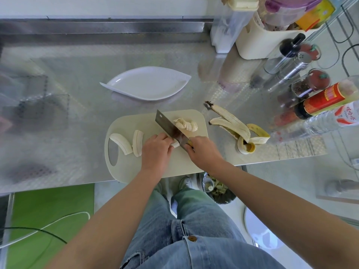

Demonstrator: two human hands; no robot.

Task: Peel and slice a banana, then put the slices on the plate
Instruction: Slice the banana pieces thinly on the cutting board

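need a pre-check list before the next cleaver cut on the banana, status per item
1. Right hand grips the steel cleaver by its handle: ok.
2. Left hand holds the peeled banana piece down on the cream plastic cutting board: ok.
3. Left fingertips clear of the blade: cannot tell, they sit right beside it.
4. Pile of cut banana slices lies on the far side of the blade, away from the left hand: ok.
5. Two uncut banana pieces wait at the board's left end: ok.
6. White leaf-shaped plate is bare, ready for slices: ok.
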